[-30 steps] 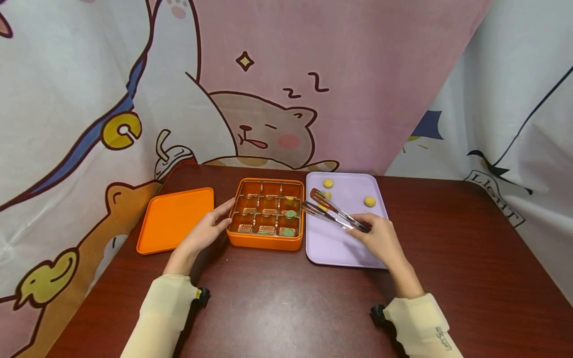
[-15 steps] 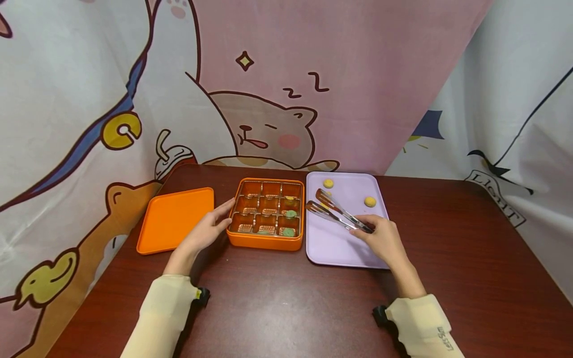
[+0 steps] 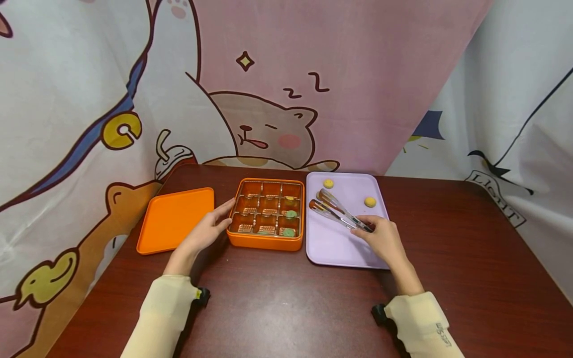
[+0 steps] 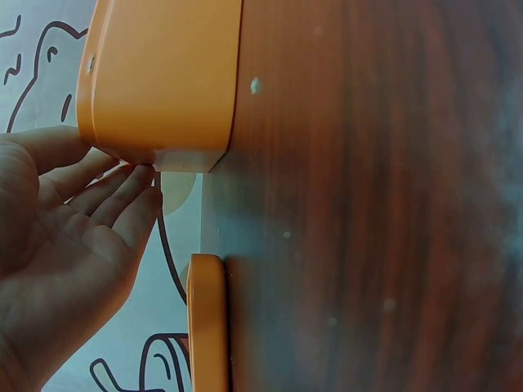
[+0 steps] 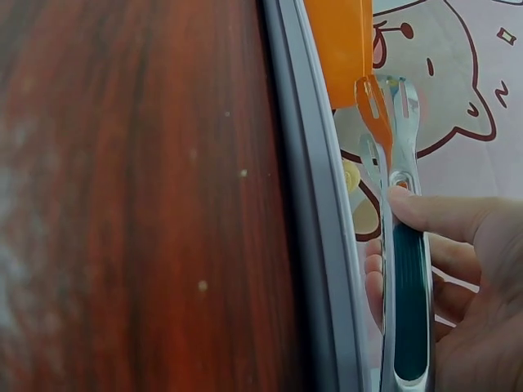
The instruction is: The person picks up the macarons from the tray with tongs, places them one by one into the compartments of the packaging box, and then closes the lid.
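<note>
My right hand [image 3: 378, 236] grips metal tongs [image 3: 335, 216] over the lavender tray [image 3: 344, 253]. Their two slotted tips stand apart and point toward the tray's left edge; what lies behind them is mostly hidden. In the right wrist view, the thumb presses the tongs' dark green handle [image 5: 410, 302]. Yellow round cookies lie on the tray, a far one [image 3: 329, 183] and one farther right [image 3: 369, 202]. My left hand [image 3: 208, 231] rests its extended fingers against the left side of the orange box [image 3: 266, 242]. Green pieces [image 3: 288, 232] and a yellow one [image 3: 290, 198] sit in its right-hand compartments.
An orange lid [image 3: 174, 221] lies flat on the dark wooden table [image 3: 277, 303], left of the box. The box and tray stand side by side, with a narrow gap between them. A printed cartoon curtain [image 3: 358, 99] hangs behind and at both sides.
My right hand has shifted the tongs slightly rightward, so their tips now lie over the tray instead of at the box's edge. The left hand and the box have stayed put.
</note>
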A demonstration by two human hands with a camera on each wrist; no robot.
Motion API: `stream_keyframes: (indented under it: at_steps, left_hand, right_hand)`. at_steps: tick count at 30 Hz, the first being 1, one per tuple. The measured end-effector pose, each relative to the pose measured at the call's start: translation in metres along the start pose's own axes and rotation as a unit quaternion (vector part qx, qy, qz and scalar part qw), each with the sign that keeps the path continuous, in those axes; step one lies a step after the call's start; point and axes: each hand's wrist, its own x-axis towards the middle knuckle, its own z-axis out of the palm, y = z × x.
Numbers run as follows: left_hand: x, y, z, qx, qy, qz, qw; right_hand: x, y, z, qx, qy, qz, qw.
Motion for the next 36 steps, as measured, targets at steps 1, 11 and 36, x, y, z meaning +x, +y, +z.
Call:
stream_keyframes:
  at_steps: [1, 11, 36]
  left_hand:
    - [0.0, 0.0, 0.0, 0.001, 0.0, 0.0, 1.0]
    - [0.001, -0.004, 0.0, -0.001, -0.003, -0.001, 1.0]
    - [0.0, 0.0, 0.0, 0.003, -0.001, -0.003, 1.0]
  right_hand:
    - [0.0, 0.0, 0.0, -0.001, -0.001, 0.002, 1.0]
    - [0.003, 0.001, 0.001, -0.004, -0.014, 0.025, 1.0]
    - [0.007, 0.007, 0.012, -0.017, -0.018, 0.072, 0.997]
